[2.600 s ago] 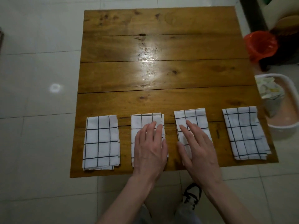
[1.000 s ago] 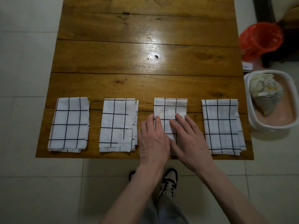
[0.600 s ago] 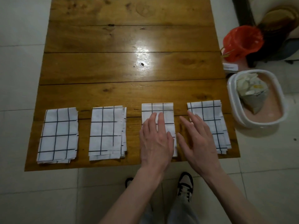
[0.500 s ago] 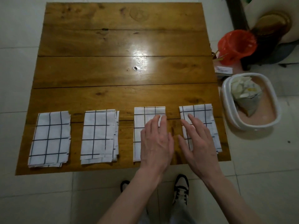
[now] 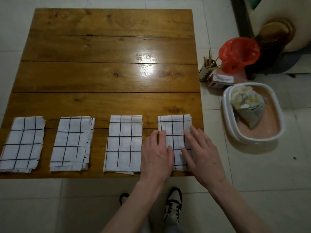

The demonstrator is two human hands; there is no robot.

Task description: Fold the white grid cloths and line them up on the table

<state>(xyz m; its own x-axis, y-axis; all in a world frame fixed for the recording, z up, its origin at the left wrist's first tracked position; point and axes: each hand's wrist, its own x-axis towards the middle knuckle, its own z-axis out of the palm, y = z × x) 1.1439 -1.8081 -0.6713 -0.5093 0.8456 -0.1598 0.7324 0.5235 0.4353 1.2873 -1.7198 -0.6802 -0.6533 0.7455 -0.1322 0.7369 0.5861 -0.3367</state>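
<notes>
Several folded white grid cloths lie in a row along the near edge of the wooden table (image 5: 107, 76). From the left: the first cloth (image 5: 22, 144), the second cloth (image 5: 72, 142), the third cloth (image 5: 123, 142) and the fourth cloth (image 5: 175, 128) at the table's right corner. My left hand (image 5: 156, 155) lies flat with straight fingers on the left edge of the fourth cloth. My right hand (image 5: 201, 152) lies flat on its right edge. Both hands cover the cloth's near part.
To the right of the table, on the tiled floor, stands a white tub (image 5: 254, 140) holding a crumpled bag (image 5: 246, 105). Behind it are a small box (image 5: 220, 79) and a red bag-lined bin (image 5: 239, 52). My shoes (image 5: 173, 207) show below the table's near edge.
Both hands moved right from the third cloth to the fourth cloth and now lie on its two sides. The third cloth is uncovered.
</notes>
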